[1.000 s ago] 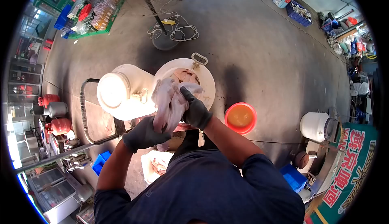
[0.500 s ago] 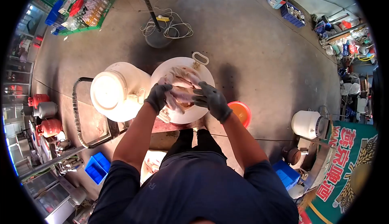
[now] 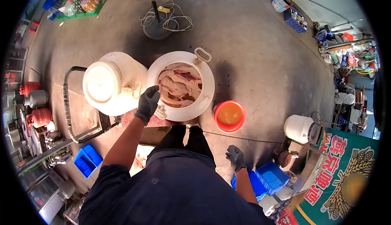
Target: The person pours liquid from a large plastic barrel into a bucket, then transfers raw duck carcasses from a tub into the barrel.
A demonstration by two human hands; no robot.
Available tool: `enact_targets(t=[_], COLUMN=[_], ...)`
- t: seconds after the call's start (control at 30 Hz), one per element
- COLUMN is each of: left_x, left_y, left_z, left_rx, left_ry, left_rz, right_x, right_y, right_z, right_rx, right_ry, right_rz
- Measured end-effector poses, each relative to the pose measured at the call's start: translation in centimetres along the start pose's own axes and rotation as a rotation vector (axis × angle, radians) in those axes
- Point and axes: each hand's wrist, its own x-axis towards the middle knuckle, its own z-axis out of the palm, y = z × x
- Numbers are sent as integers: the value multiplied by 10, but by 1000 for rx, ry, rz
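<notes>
left hand [image 3: 147, 104], dark glove, at the near-left rim of the open white barrel [image 3: 208, 82]; its fingers lie close together, slightly bent, but cannot tell whether they grip the rim or only hover over it. pale raw meat [image 3: 177, 86] sits inside the barrel, large folded pieces filling the mouth, some orange-brown liquid showing at the edges. right hand [image 3: 235, 158], same glove, hangs low and well apart from the barrel, near the blue crates [image 3: 272, 178]; fingers loosely bent, a little apart, pinching nothing visible. lidded white barrel [image 3: 99, 82] lies just left of the open one. red bucket [image 3: 229, 128] on the floor [image 3: 260, 74] to the right, orange liquid within. farther off, beyond the barrels, a fan stand [image 3: 157, 31] with pale cable [image 3: 184, 23] coiled about its base.
</notes>
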Motion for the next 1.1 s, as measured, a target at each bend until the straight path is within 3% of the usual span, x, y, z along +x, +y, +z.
enact_targets(t=[0.1, 0.23, 0.3, 0.33, 0.37, 0.43, 0.5, 0.63, 0.67, 0.73, 0.83, 0.93, 1.1], left_x=[-4, -27, -50, -57, -70, -95, -127, -209, -234, -301, -393, -486, -508], left_y=[-4, -2, 1, -31, -43, -65, -101, -191, -202, -257, -282, -332, -340], left_z=[2, -6, -21, -33, -46, -71, -101, -156, -164, -183, -182, -165, -105], left_rx=[20, -12, 145, 200, 194, 142, 198, 122, 72, 32, -13, -316, -476], left_ry=[25, -19, -77, -65, -57, -38, 54, 318, 357, 464, 595, 680, 804], left_rz=[40, 0, -88, 120, 111, -117, -110, -334, -409, -512, -754, -925, -1129], right_x=[-13, -17, -27, -24, -19, -5, 44, 174, 209, 271, 297, 305, 294], right_y=[-16, -64, -117, -140, -160, -196, -212, -220, -214, -200, -189, -179, -154], right_z=[22, 92, 145, 168, 193, 243, 294, 370, 382, 402, 427, 452, 451], right_rx=[-82, -134, -339, -435, -529, -794, -973, -1535, -1542, -1715, -1820, -1987, -2096], right_ry=[-42, -108, -150, -187, -226, -215, -254, -287, -287, -124, -126, -133, -107], right_rz=[-2, -526, -908, -1036, -1163, -1290, -1354, -795, -790, -495, -445, -397, -570])
